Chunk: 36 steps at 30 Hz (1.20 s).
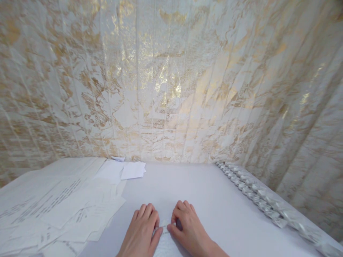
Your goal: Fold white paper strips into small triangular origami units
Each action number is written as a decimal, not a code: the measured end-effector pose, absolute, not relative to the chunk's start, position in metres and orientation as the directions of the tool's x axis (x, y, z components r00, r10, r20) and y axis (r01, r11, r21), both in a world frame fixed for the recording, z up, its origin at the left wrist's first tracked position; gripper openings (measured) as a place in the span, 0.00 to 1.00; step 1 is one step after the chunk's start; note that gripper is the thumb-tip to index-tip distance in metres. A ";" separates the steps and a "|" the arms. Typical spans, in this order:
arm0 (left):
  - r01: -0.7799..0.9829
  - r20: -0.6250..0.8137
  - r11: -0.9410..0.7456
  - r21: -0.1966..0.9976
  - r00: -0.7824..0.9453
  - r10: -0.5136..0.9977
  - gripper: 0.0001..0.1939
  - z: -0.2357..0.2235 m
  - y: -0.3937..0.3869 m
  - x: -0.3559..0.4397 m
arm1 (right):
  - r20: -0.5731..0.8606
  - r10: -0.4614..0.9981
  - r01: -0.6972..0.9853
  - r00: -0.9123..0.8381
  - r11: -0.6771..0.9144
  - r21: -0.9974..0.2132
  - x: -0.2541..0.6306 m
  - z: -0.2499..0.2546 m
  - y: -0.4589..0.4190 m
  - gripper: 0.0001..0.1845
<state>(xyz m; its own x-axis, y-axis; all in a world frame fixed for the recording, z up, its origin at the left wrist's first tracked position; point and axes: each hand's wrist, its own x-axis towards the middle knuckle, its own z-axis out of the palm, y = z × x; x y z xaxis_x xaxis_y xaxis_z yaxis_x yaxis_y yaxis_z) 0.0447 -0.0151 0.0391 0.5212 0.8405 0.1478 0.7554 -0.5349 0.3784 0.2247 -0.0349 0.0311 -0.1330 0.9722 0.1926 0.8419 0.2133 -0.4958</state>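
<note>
Printed lines (63,194) on paper sheets (88,200), blurred, no words readable

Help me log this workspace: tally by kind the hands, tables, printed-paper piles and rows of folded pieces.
Hands: 2 (left hand, right hand)
Table: 1
Printed-paper pile: 1
Rows of folded pieces: 2
Total: 6

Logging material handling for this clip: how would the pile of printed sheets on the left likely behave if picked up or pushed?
The pile of printed sheets would probably be floppy, as its edges look paper-thin. Pushed, it may fan apart, since the sheets overlap at differing angles. Rolling seems unlikely: it lies mostly flat.
</note>
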 end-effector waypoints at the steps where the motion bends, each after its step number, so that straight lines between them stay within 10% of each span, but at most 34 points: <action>1: 0.754 0.150 -0.528 0.391 0.514 0.845 0.06 0.039 -0.015 0.045 | 0.195 0.973 0.843 -0.125 0.208 -0.497 0.224 0.031 -0.035 0.08; 36: 0.650 0.123 -0.588 0.482 0.614 0.780 0.11 0.039 -0.013 0.039 | 0.111 0.966 0.633 -0.232 0.237 -0.737 0.244 0.034 -0.027 0.20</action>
